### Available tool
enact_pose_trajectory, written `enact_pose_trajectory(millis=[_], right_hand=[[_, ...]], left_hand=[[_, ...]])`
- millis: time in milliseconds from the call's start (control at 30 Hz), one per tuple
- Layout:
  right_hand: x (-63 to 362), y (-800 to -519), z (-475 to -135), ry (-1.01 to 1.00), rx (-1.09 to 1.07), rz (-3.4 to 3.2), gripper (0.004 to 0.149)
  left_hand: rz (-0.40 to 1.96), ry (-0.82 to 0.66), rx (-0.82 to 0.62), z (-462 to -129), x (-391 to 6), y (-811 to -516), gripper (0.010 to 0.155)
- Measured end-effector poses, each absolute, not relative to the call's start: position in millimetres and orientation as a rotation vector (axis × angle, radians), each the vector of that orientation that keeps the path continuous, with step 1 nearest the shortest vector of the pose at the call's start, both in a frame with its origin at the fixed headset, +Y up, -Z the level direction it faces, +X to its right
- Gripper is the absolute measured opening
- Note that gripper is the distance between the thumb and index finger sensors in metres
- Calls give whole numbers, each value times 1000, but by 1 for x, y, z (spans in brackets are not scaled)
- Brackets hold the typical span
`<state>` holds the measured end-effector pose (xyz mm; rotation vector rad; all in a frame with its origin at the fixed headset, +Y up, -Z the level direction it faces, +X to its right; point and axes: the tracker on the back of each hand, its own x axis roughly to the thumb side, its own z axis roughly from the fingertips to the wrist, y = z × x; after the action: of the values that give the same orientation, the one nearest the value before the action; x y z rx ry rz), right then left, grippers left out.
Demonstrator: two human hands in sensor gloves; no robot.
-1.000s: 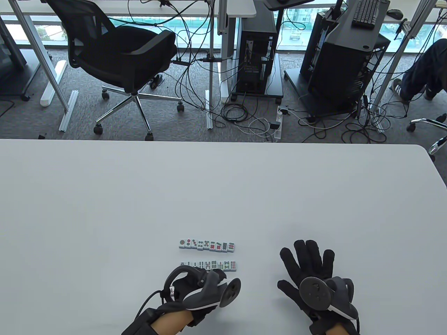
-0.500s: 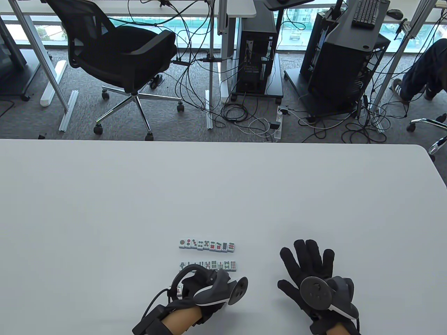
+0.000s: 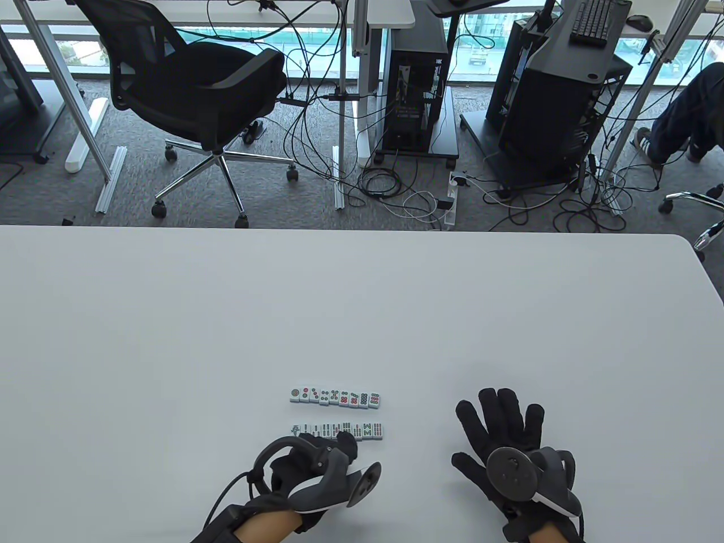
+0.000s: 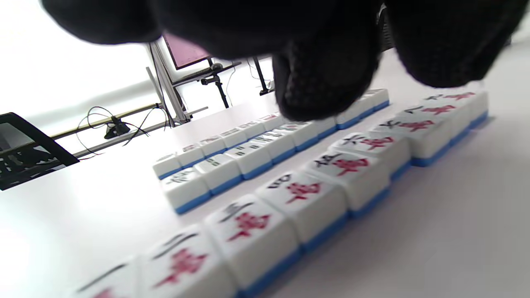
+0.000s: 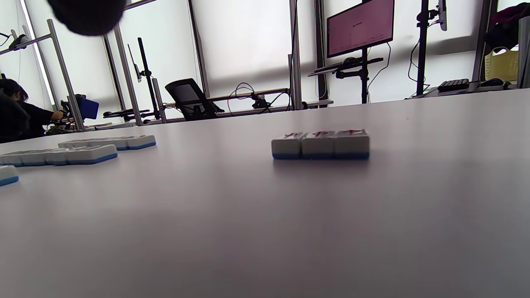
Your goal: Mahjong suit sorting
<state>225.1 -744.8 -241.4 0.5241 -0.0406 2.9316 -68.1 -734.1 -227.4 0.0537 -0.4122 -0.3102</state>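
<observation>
Two face-up tile rows show in the table view: a dots row (image 3: 335,398) and, nearer me, a bamboo row (image 3: 339,430). My left hand (image 3: 331,449) hovers over a third row just below them and hides it. In the left wrist view this is a row of red character tiles (image 4: 331,174) lying in front of the bamboo row (image 4: 248,155). My fingertips (image 4: 327,95) hang just above the tiles and grip none. My right hand (image 3: 500,432) lies flat with fingers spread, right of the rows. Three red-marked tiles (image 5: 321,145) stand together in the right wrist view.
The white table (image 3: 169,339) stretches far to the left and back. Its far edge (image 3: 339,229) borders a floor with an office chair (image 3: 198,90), computer towers and cables. A seated person's leg (image 3: 687,113) shows at the far right.
My left hand shifted right along the near row, then came back left and a little toward me. The right hand and the two visible rows stayed put.
</observation>
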Motion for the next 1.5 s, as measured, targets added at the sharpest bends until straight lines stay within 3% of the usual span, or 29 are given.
enact_pose_trajectory(millis=[333, 433, 567, 700, 933, 1100, 1233, 1433, 1500], right_hand=[[226, -745, -242, -26, 505, 2955, 77], [227, -746, -243, -22, 493, 2963, 77], [227, -748, -243, -4, 484, 2977, 77], [228, -747, -244, -3, 467, 2979, 77], [231, -744, -245, -23, 440, 2960, 78], [234, -737, -246, -30, 448, 2930, 92], [238, -714, -242, -31, 383, 3045, 101], [237, -696, -247, -148, 330, 3188, 97], [233, -698, -254, -72, 355, 3238, 94]], left_hand=[[-290, -163, 141, -219, -179, -709, 69], [-280, -193, 133, -216, -211, -709, 70], [-307, -110, 219, -214, -247, -710, 78], [-245, -28, 186, -217, -274, -718, 86], [-279, 7, 168, -221, -277, -727, 95], [-290, 14, 176, -218, -276, -725, 97], [-263, 9, 165, -217, -278, -724, 98], [-207, 22, 171, -215, -285, -720, 98], [-192, 26, 177, -214, -287, -718, 98]])
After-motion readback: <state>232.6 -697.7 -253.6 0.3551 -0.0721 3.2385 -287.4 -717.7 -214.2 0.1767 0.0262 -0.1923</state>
